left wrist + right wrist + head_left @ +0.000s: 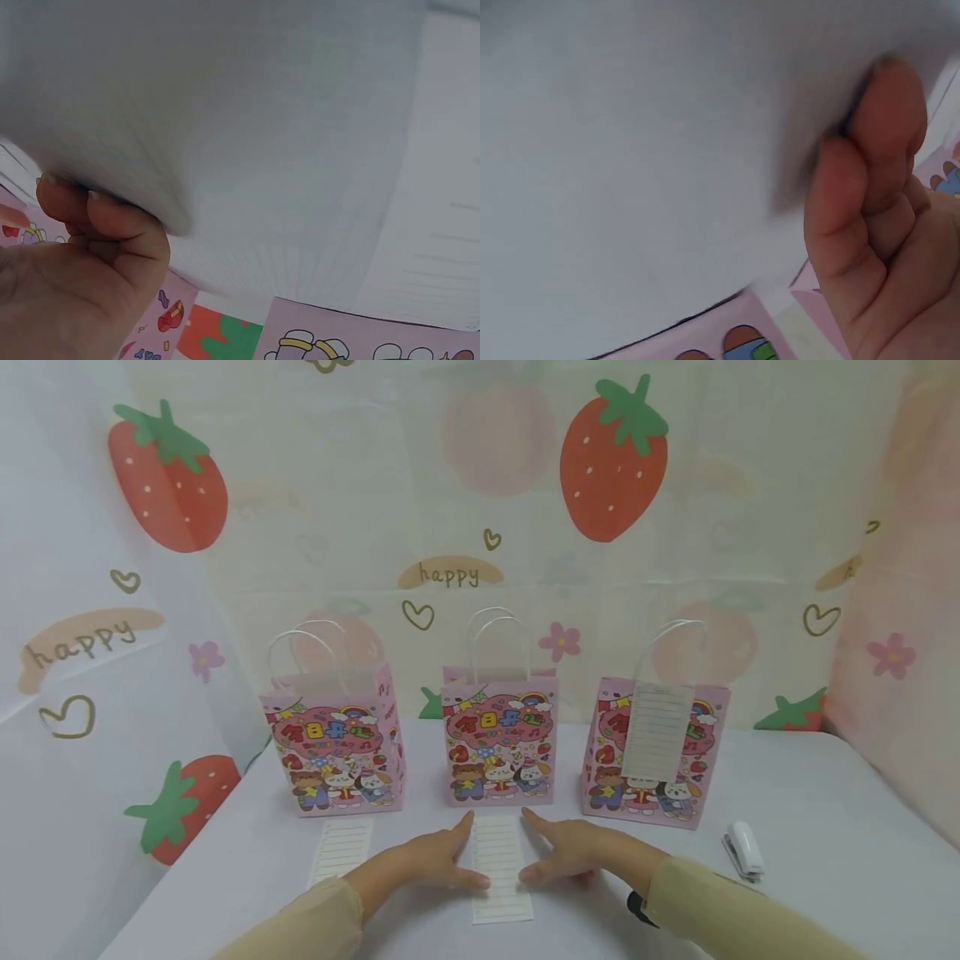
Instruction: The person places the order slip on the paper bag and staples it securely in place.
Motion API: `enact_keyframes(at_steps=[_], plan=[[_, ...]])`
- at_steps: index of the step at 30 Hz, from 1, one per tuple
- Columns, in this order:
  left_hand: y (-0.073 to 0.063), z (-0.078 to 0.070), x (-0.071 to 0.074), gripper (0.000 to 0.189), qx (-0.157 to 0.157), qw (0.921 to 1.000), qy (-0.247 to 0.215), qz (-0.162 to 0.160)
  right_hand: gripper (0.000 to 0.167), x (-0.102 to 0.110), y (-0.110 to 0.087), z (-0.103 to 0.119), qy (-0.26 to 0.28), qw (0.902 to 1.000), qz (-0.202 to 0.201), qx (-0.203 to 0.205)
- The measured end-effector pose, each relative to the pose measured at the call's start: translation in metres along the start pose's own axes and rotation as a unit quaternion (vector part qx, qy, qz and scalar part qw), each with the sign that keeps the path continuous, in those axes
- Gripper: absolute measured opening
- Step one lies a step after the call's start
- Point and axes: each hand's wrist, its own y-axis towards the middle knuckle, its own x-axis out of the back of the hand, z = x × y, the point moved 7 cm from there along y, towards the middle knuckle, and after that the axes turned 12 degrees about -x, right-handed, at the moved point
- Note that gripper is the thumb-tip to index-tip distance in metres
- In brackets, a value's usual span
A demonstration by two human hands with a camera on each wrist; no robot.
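Note:
A lined white paper strip (498,860) lies on the white table in front of the middle pink gift bag (501,743). My left hand (433,858) is at the strip's left side, index finger pointing at its top corner and thumb tip over its left edge. Mirroring it, my right hand (573,852) has its index finger near the top right corner and its thumb at the right edge. In the wrist views, the outer fingers of the left hand (105,255) and right hand (885,225) rest bent against the white surface.
Another lined strip (341,852) lies before the left gift bag (333,752), partly behind my left forearm. On the right gift bag (603,802), a lined strip (657,731) hangs down the front. A white stapler (744,850) sits at the table's right. Strawberry-printed sheets surround the table (795,793).

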Motion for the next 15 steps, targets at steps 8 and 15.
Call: enact_keyframes(at_steps=[8,15], plan=[[0.006,-0.003,0.000,0.102,0.014,0.9998,0.016,-0.007,0.092,0.001,0.007,0.007,-0.060,0.9975,-0.015,-0.033],[0.005,-0.004,0.003,0.100,0.028,0.9990,0.004,-0.035,0.088,0.001,0.009,0.013,-0.076,0.9964,-0.022,-0.029]])
